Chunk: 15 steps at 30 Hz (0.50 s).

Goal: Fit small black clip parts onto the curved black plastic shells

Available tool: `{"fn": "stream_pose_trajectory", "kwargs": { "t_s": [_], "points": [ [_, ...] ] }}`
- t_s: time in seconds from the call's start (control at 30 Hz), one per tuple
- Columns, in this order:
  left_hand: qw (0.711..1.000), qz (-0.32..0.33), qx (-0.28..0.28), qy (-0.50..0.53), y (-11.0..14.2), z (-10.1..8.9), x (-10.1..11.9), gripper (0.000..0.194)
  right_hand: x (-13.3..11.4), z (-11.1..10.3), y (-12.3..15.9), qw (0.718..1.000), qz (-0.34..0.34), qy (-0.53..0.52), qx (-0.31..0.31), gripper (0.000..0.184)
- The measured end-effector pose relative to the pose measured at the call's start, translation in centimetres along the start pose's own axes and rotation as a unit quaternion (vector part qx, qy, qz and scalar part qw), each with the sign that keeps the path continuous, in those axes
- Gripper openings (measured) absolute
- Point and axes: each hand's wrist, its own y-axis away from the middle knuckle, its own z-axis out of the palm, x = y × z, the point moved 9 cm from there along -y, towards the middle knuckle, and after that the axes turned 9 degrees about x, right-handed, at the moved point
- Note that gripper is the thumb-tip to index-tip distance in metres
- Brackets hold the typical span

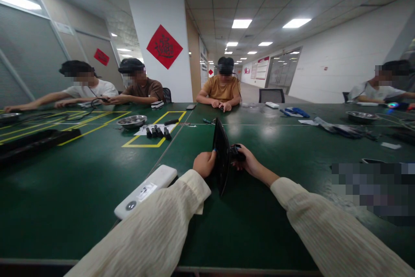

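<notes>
My left hand [204, 163] is closed on the left face of a thin black panel [221, 156] that stands on edge on the green table [97, 190]. My right hand [247, 160] is closed on a small black part [237, 152] pressed against the panel's right side. Both arms wear cream ribbed sleeves. What the small part is I cannot make out.
A white power bank [145, 190] lies by my left sleeve. Several small black pieces [158, 132] and a steel bowl [132, 121] sit in a yellow-taped rectangle. Black trays [35, 141] lie at left. Several people sit around the table; another bowl [361, 116] stands at right.
</notes>
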Motion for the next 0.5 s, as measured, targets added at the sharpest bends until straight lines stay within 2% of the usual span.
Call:
{"fn": "stream_pose_trajectory", "kwargs": {
  "t_s": [0.13, 0.3, 0.5],
  "points": [
    [0.999, 0.004, 0.016, 0.030, -0.20, -0.38, -0.02, 0.052, 0.13, -0.11, -0.12, 1.000, 0.004, 0.002, 0.006, 0.036],
    [0.996, 0.045, 0.031, 0.064, -0.42, -0.42, 0.30, 0.039, 0.21, -0.16, -0.17, 1.000, 0.008, 0.005, 0.014, 0.035],
    [0.997, 0.049, 0.027, 0.055, -0.23, -0.29, 0.36, 0.049, -0.06, -0.08, 0.07, 1.000, 0.009, 0.002, 0.019, 0.032]
  ]
}}
